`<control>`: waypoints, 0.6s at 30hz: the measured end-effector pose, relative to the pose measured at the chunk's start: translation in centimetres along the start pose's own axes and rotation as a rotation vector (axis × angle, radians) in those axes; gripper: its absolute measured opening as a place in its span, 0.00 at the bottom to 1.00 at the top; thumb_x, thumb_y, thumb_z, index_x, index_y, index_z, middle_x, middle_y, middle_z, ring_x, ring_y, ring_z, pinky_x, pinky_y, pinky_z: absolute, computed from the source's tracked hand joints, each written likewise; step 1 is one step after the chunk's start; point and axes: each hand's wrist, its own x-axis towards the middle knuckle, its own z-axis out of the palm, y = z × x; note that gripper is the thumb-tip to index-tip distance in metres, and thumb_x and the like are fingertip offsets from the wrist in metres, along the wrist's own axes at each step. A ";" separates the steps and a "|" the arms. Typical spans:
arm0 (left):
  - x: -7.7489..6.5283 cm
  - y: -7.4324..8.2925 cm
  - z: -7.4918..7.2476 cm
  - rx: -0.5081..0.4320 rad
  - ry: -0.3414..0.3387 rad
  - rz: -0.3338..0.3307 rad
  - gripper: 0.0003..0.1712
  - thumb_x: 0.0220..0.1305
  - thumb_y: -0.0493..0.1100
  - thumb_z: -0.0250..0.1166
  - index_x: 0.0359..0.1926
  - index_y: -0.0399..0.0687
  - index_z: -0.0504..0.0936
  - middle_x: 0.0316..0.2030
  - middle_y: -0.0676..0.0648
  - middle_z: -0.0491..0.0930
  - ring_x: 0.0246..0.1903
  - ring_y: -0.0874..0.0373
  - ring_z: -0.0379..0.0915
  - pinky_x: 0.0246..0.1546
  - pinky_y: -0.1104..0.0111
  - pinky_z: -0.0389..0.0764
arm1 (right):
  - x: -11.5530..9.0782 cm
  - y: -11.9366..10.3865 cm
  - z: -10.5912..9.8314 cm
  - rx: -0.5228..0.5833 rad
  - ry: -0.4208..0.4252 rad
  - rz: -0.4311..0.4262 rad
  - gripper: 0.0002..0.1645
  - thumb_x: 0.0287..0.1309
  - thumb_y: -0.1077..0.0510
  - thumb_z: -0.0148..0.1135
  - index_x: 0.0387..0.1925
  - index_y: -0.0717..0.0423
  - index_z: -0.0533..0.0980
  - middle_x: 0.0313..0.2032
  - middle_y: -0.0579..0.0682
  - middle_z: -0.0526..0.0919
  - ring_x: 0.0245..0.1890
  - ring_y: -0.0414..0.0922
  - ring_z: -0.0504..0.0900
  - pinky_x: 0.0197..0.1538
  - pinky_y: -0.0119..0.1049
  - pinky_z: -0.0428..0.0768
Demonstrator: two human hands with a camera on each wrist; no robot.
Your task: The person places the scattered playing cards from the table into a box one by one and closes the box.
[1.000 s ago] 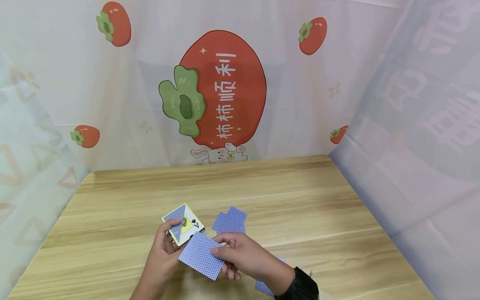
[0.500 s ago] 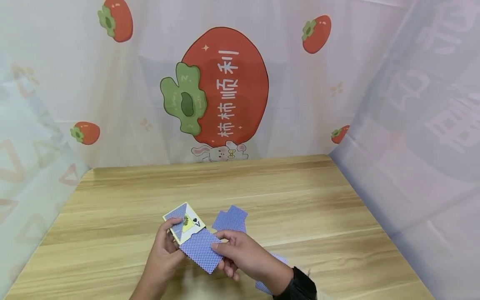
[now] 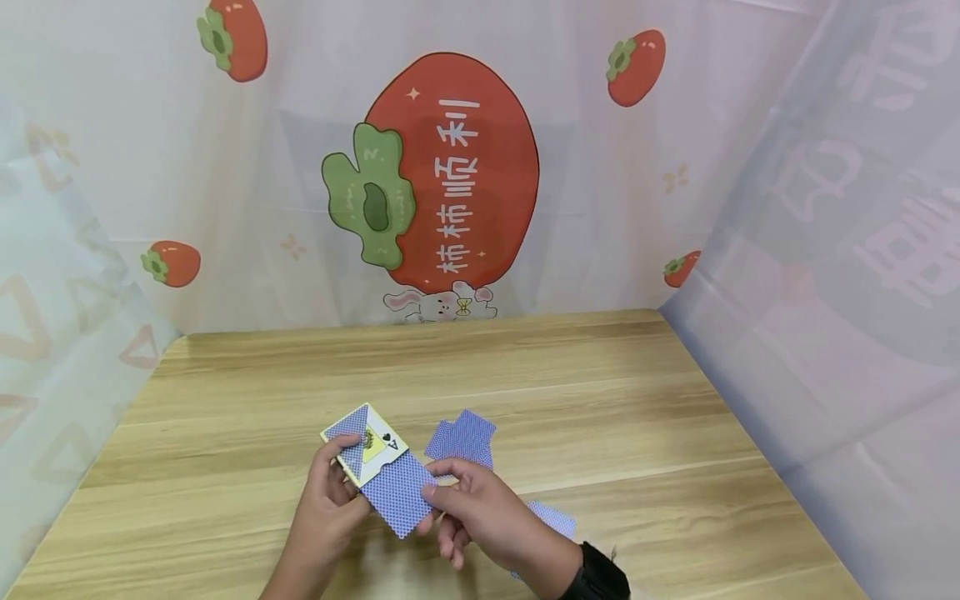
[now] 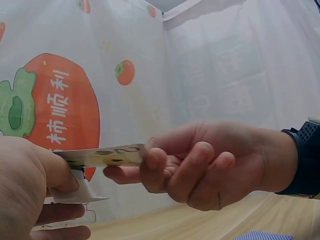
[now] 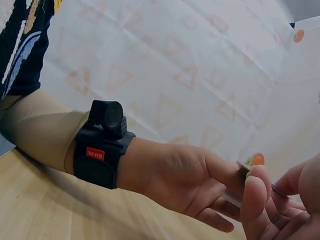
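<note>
My left hand (image 3: 326,500) grips a playing-card box (image 3: 381,454) whose printed front has a blue pattern, a yellow patch and an ace. Blue-backed playing cards (image 3: 399,493) stick partway out of the box's open end, tilted toward me. With thumb on top and fingers beneath, my right hand (image 3: 491,508) pinches their outer corner. In the left wrist view the face underneath the cards (image 4: 117,154) bears a "2" at the corner. The right wrist view has both hands meeting at the lower right, with only slivers of card between the fingers.
On the wooden table (image 3: 660,417), overlapping blue-backed cards (image 3: 467,437) lie just beyond my right hand. Another blue-backed card (image 3: 553,518) lies partly hidden under my right wrist. A white curtain (image 3: 262,192) with persimmon prints stands behind the table, with more cloth at both sides.
The cards have come in line with the box and slid partway into its mouth, moving up and left with my right hand. My left hand has stayed nearly still.
</note>
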 end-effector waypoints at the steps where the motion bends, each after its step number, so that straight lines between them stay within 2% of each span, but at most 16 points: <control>1: -0.1 -0.1 0.1 0.003 -0.005 0.002 0.42 0.53 0.15 0.58 0.68 0.41 0.59 0.56 0.41 0.71 0.46 0.59 0.79 0.43 0.71 0.86 | 0.0 0.0 0.0 0.007 -0.008 -0.007 0.33 0.70 0.55 0.60 0.69 0.63 0.59 0.32 0.51 0.87 0.15 0.35 0.78 0.17 0.29 0.79; 5: -0.1 -0.1 0.4 0.033 -0.009 -0.036 0.43 0.54 0.17 0.60 0.68 0.40 0.58 0.60 0.37 0.66 0.49 0.60 0.79 0.45 0.71 0.85 | 0.2 -0.1 0.0 0.025 -0.031 -0.037 0.35 0.69 0.58 0.62 0.70 0.62 0.58 0.37 0.52 0.86 0.18 0.36 0.81 0.20 0.30 0.82; 8: 0.1 -0.1 0.5 0.032 -0.022 -0.044 0.43 0.54 0.17 0.61 0.69 0.40 0.57 0.60 0.36 0.65 0.49 0.59 0.79 0.44 0.70 0.86 | 0.5 -0.2 0.0 -0.015 0.001 -0.074 0.32 0.68 0.59 0.63 0.67 0.62 0.61 0.38 0.53 0.84 0.18 0.37 0.81 0.20 0.31 0.82; 14: 0.1 -0.4 0.7 -0.017 -0.085 -0.017 0.42 0.53 0.17 0.62 0.67 0.38 0.58 0.56 0.38 0.71 0.47 0.56 0.81 0.43 0.66 0.87 | 1.0 0.1 0.1 -0.268 0.166 -0.189 0.21 0.65 0.56 0.68 0.54 0.59 0.72 0.33 0.49 0.78 0.17 0.38 0.74 0.17 0.27 0.75; 18: -0.2 -0.6 0.9 -0.023 -0.146 -0.032 0.41 0.56 0.20 0.65 0.67 0.38 0.57 0.55 0.37 0.71 0.47 0.55 0.82 0.43 0.65 0.87 | 1.2 0.4 0.1 -0.412 0.237 -0.245 0.17 0.63 0.53 0.70 0.41 0.58 0.72 0.27 0.46 0.74 0.17 0.35 0.70 0.18 0.23 0.70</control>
